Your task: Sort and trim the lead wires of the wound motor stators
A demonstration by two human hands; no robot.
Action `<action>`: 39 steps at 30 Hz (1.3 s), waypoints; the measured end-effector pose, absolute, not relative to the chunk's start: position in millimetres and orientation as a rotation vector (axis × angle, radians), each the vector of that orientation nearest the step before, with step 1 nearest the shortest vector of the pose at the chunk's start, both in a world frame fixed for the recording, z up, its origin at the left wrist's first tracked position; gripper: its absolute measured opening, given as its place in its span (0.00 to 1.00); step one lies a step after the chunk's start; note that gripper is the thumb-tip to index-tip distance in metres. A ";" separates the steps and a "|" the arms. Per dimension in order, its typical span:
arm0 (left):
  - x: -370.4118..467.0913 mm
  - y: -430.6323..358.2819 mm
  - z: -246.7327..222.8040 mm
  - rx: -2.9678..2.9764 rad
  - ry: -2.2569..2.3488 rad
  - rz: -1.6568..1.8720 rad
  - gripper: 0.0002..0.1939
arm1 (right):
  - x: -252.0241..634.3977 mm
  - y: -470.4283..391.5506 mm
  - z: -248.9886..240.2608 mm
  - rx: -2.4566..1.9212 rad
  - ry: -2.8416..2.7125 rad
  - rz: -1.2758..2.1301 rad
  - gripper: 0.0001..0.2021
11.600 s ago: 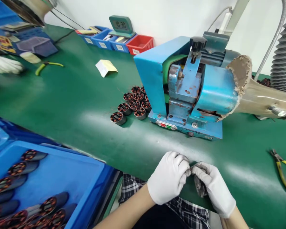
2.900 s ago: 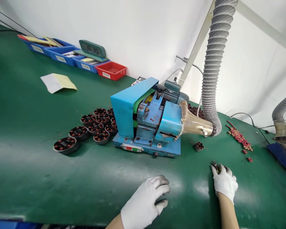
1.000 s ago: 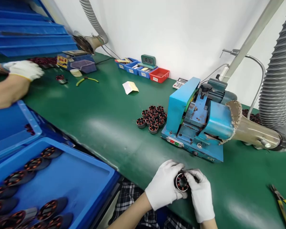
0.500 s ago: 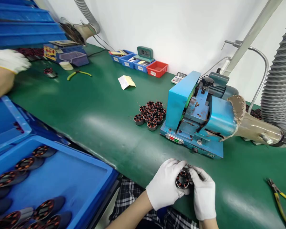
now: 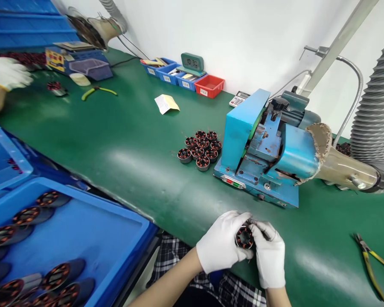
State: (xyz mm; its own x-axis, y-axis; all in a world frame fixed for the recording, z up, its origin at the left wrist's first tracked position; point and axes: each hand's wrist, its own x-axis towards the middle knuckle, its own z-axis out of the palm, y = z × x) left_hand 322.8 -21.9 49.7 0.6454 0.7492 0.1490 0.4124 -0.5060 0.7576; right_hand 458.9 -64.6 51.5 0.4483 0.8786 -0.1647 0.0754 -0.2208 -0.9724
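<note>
My left hand [image 5: 222,243], in a white glove, is closed around a motor stator [image 5: 244,237], a dark metal ring with copper windings facing up toward me. At the ring's right edge my right hand [image 5: 269,251], gloved too, has its fingers pinched together; whatever lies between the fingertips is too small to make out. Both hands are over the front edge of the green bench, just before the blue grinding machine [image 5: 259,149]. Several more stators [image 5: 203,163] stand grouped left of that machine.
A blue tray [image 5: 115,238] of stators lies at lower left. Yellow-handled pliers [image 5: 369,264] rest at right. Along the wall stand a red bin [image 5: 209,86], a clock [image 5: 192,62] and a calculator [image 5: 239,99]. A co-worker's gloved hand [image 5: 8,73] is at far left.
My right hand's fingers have shifted slightly over the stator's right edge, while my left hand keeps its hold. The whole view has moved a little; the co-worker's hand is farther left.
</note>
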 end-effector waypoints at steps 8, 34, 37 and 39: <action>326.7 -26.6 52.6 2.172 0.986 0.717 0.40 | 513.3 -77.1 95.1 -1.459 -0.620 0.761 0.08; 323.8 -25.1 51.7 2.149 0.965 0.642 0.39 | 506.1 -92.8 57.1 -1.849 -1.403 0.707 0.10; 318.0 -22.0 53.6 2.173 0.817 0.616 0.37 | 488.0 -89.7 61.0 -1.597 -1.468 0.853 0.07; 315.0 -19.9 53.7 2.171 0.754 0.577 0.34 | 475.1 -91.8 58.4 -1.561 -1.430 0.856 0.03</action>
State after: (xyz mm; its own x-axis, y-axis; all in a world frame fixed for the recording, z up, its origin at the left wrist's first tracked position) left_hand 315.0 -19.9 53.7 0.7243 0.6704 0.1610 0.3308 -0.5428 0.7720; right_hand 475.1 -91.8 58.4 0.1188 0.9916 0.0502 0.4248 -0.0050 -0.9053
